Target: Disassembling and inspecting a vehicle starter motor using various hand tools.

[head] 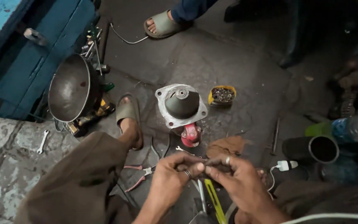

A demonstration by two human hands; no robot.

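My left hand (171,179) and my right hand (239,181) meet low in the middle of the view. Together they pinch a small dark, greasy part (212,162) between the fingertips; its shape is too dark to tell. Each hand wears a ring. Just beyond them on the floor stands a grey metal housing (181,104) with a dark cone on a flanged plate, and a red piece (191,133) lies at its near side. Pliers with pink handles (139,176) lie left of my left hand. A yellow-handled tool (214,200) lies beneath my hands.
A yellow tub of small metal bits (222,95) sits right of the housing. A dark round pan (69,88) leans at left by a blue box (30,49). A spanner (42,141) lies far left. A black pipe (311,148) and white charger (284,166) are right. Another person's sandalled foot (162,24) is at top.
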